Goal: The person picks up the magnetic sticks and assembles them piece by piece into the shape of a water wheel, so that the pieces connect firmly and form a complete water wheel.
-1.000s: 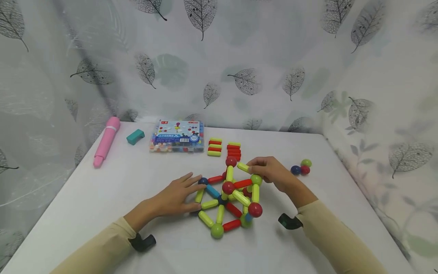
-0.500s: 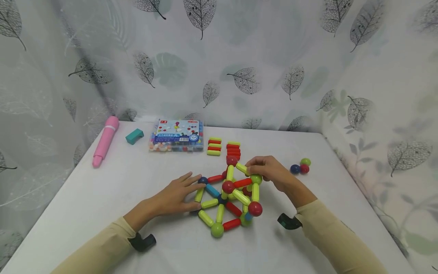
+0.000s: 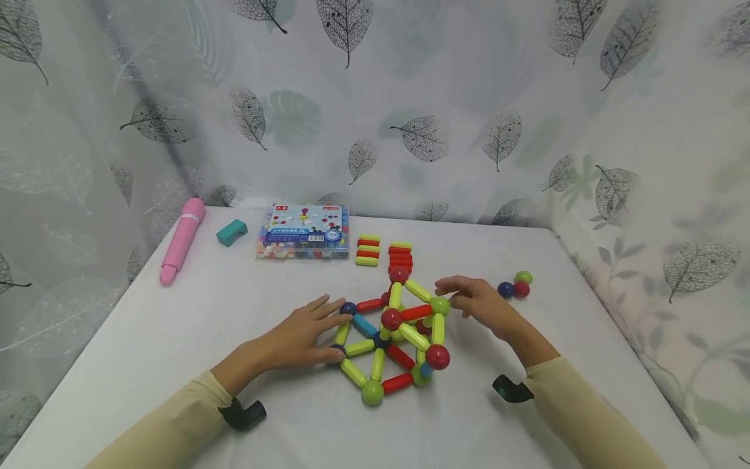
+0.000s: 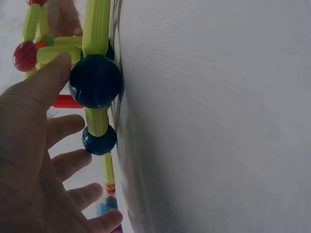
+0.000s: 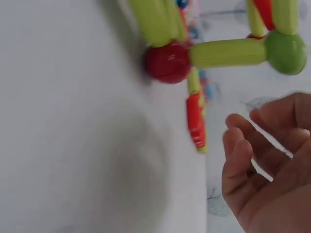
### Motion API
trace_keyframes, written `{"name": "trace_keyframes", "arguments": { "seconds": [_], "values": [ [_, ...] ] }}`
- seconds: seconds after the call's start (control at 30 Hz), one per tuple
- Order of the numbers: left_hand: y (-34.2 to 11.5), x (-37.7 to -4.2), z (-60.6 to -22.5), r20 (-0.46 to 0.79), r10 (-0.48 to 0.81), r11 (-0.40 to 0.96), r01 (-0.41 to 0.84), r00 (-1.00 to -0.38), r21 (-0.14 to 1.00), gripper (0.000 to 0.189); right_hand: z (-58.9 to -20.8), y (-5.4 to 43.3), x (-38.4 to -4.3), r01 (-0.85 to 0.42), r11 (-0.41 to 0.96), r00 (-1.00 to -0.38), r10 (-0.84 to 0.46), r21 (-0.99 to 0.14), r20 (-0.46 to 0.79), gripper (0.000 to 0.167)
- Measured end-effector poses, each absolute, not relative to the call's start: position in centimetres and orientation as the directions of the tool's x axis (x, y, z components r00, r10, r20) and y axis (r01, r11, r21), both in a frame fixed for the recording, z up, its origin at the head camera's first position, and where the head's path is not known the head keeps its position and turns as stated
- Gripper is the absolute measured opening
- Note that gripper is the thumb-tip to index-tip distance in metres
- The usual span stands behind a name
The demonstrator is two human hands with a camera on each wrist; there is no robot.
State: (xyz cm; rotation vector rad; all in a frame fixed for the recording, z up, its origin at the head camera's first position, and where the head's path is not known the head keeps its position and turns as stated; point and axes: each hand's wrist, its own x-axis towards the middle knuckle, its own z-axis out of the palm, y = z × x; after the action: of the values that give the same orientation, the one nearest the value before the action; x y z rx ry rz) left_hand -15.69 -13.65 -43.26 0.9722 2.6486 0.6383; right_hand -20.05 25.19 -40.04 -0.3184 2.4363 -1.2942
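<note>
A construction of coloured balls joined by yellow-green, red and blue rods [image 3: 401, 357] stands mid-table, with a raised part on its right. My left hand [image 3: 301, 335] has its fingers spread against the left side, at two dark blue balls [image 3: 347, 309]. In the left wrist view, the thumb lies beside the nearer dark blue ball [image 4: 95, 81]. My right hand [image 3: 483, 305] hovers just right of the upper green ball [image 3: 439, 305], fingers loosely bent with nothing between them. A yellow-green rod [image 3: 418, 291] links that green ball to the top red ball [image 3: 399, 275].
Loose rods lie in two stacks [image 3: 367, 251] behind the construction. A clear plastic box [image 3: 303, 232] of parts sits farther back. At left are a teal block [image 3: 232, 232] and a pink pen-shaped object [image 3: 183, 241]. Loose balls [image 3: 521, 289] are on the right.
My right hand set the yellow-green rod between the top red ball and the green ball, let go and drew away to the right. My left hand stayed in place.
</note>
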Motion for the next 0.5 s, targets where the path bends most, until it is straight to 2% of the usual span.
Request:
{"name": "trace_keyframes", "arguments": {
  "seconds": [0.1,0.2,0.37,0.5],
  "values": [
    [-13.4,-16.0,-43.2,-0.073,0.656,0.687,0.554,-0.752,0.471,0.073,-41.2,26.0,-19.0,-0.087,0.607,-0.882,-0.415,-0.790,-0.222,0.040],
    [-12.8,-17.2,-42.9,-0.065,0.622,0.705,0.523,-0.780,0.479,0.071,-41.8,26.0,-17.8,-0.088,0.624,-0.870,-0.427,-0.777,-0.245,0.040],
    [-10.8,-21.4,-42.1,-0.011,0.533,0.714,0.443,-0.846,0.541,0.061,-42.2,25.2,-16.6,-0.057,0.628,-0.872,-0.409,-0.776,-0.267,0.046],
    [-9.2,-24.7,-42.0,0.026,0.489,0.748,0.434,-0.872,0.502,0.057,-42.5,24.7,-16.1,-0.059,0.618,-0.875,-0.409,-0.784,-0.257,0.046]
  ]
}}
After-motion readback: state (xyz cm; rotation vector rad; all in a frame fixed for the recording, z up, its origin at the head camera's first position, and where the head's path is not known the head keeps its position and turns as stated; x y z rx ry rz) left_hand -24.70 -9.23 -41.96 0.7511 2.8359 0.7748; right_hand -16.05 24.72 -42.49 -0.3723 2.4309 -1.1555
